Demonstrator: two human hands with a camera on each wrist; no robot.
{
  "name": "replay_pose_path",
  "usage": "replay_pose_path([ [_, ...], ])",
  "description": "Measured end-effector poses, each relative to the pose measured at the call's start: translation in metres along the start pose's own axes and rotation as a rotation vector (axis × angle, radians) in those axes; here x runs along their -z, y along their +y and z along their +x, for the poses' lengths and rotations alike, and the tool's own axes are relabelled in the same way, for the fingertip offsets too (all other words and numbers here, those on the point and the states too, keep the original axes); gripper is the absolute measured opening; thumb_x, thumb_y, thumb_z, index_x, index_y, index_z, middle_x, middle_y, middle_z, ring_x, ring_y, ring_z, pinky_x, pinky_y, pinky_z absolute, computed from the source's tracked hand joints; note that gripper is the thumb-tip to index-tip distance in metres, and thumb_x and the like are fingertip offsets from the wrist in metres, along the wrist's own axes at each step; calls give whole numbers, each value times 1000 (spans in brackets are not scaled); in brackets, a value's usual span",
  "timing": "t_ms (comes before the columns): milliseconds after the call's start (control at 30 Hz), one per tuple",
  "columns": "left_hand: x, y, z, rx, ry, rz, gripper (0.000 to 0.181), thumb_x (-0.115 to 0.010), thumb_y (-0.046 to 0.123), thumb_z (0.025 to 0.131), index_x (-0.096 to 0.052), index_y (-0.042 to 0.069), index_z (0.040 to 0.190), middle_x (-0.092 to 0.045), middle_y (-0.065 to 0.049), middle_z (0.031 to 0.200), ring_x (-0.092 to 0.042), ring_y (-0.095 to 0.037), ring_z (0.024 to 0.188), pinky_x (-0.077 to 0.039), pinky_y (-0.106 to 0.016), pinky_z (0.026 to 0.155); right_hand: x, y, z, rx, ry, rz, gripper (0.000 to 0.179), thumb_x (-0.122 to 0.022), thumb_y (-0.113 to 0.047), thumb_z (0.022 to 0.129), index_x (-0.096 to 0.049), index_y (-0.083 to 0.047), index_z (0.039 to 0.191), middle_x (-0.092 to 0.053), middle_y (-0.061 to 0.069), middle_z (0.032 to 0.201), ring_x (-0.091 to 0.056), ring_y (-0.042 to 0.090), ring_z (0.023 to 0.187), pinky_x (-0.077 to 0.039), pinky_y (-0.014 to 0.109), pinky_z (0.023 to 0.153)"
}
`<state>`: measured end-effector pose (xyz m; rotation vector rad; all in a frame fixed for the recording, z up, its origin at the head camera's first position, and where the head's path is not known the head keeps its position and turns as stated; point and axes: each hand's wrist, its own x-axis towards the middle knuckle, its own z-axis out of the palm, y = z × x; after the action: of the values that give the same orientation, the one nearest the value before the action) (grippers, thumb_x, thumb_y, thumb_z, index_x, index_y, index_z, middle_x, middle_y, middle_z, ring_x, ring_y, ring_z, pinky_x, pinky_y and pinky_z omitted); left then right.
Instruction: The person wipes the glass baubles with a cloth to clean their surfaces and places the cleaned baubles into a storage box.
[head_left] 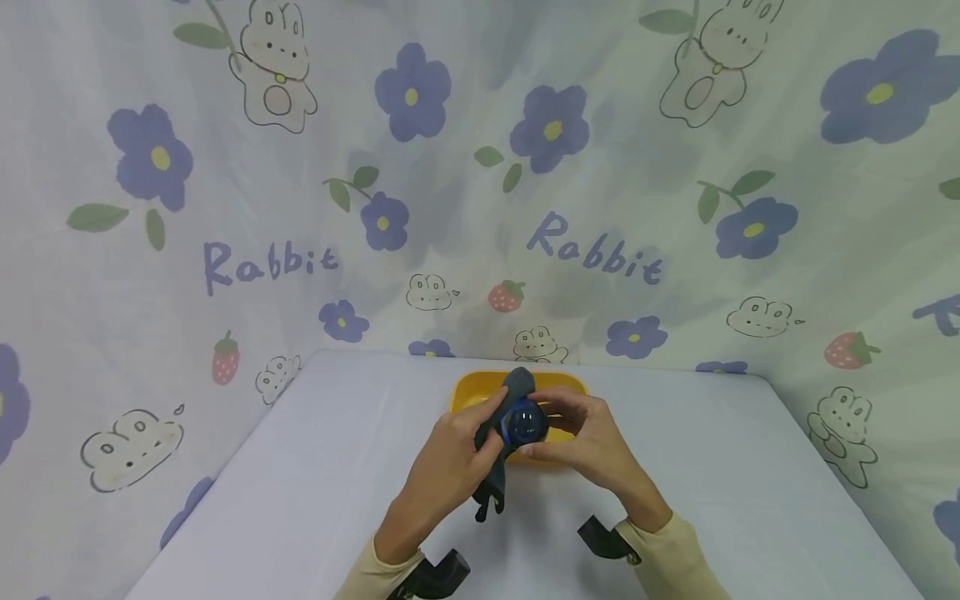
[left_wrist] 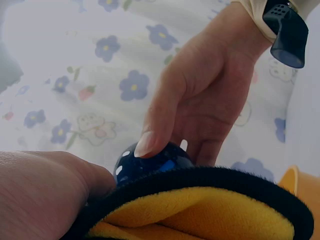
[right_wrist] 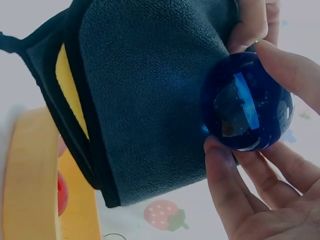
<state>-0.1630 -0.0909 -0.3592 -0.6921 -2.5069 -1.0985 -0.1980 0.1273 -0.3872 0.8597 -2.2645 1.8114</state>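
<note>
My right hand (head_left: 588, 429) pinches a shiny dark blue glass ball (head_left: 526, 422) between thumb and fingers. A folded cloth (right_wrist: 145, 100), dark grey with a black edge and yellow lining, is gripped by my left hand (head_left: 453, 450). The ball touches or nearly touches the cloth's grey face in the right wrist view. One end of the cloth hangs down with a small loop. In the left wrist view the cloth hides the ball's lower part, and the right thumb lies over its top.
Behind the hands stands a yellow container (head_left: 476, 382) on the white table (head_left: 300, 500). A red round thing (right_wrist: 62, 194) shows inside it, partly hidden. A curtain (head_left: 465, 183) with rabbits and flowers hangs behind the table. Both wrists carry black camera mounts (head_left: 606, 539).
</note>
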Motion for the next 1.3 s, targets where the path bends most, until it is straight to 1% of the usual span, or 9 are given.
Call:
replay_pose_path([
  [100,1,-1,0,-3,3,-19,53,-61,0,92,-58,3,145,-64,-1,82,-42,1,52,-39,-18,48,0,-1,0,7,-11,26,52,-88,-12,77,-70,-10,126,-71,13,126,-73,25,108,-57,27,98],
  [300,2,-1,0,2,-4,-45,55,-60,0,92,-57,3,147,-73,-9,101,-50,-2,57,-44,-18,51,0,0,0,31,-24,93,52,-87,-6,77,-70,-6,126,-70,18,126,-73,19,104,-59,30,96],
  [500,2,-1,1,2,-19,-67,58,-60,1,93,-53,6,151,-75,-11,115,-58,-6,67,-49,-18,57,-3,0,0,65,14,144,50,-85,-1,77,-70,-2,125,-72,11,119,-72,15,99,-61,30,91],
  [567,1,-1,1,5,-25,-69,59,-60,1,94,-52,7,152,-75,-9,112,-58,-5,66,-49,-19,57,-4,0,0,70,36,157,51,-84,0,77,-70,-1,126,-72,6,118,-72,15,100,-61,30,90],
  [667,1,-1,1,21,-43,-71,60,-59,2,94,-50,7,153,-71,-6,95,-51,-2,57,-47,-19,52,-5,-1,0,68,68,186,52,-83,2,77,-69,-1,127,-72,3,122,-72,16,105,-61,31,91],
  [800,1,-1,0,42,-79,-84,61,-58,3,95,-46,6,155,-56,0,77,-41,1,48,-41,-18,47,-5,-1,1,78,109,204,53,-82,4,79,-67,0,129,-70,6,126,-72,18,109,-61,33,91],
  [867,1,0,1,45,-95,-85,61,-58,3,95,-45,4,155,-51,3,73,-39,2,47,-40,-18,46,-3,-1,1,83,128,199,53,-82,4,79,-67,-1,130,-70,8,128,-72,18,110,-61,33,92],
  [1067,-1,2,1,66,-102,-56,58,-59,6,95,-48,0,152,-43,6,69,-37,2,47,-38,-17,45,1,0,2,68,143,182,54,-82,1,81,-65,-2,132,-67,11,132,-71,18,114,-59,32,95],
  [1300,-1,3,-1,99,-114,-41,57,-59,6,96,-49,0,152,-45,4,70,-39,1,46,-40,-17,45,5,2,3,-29,96,185,57,-84,-2,80,-65,-4,133,-64,16,135,-71,18,112,-60,32,93],
])
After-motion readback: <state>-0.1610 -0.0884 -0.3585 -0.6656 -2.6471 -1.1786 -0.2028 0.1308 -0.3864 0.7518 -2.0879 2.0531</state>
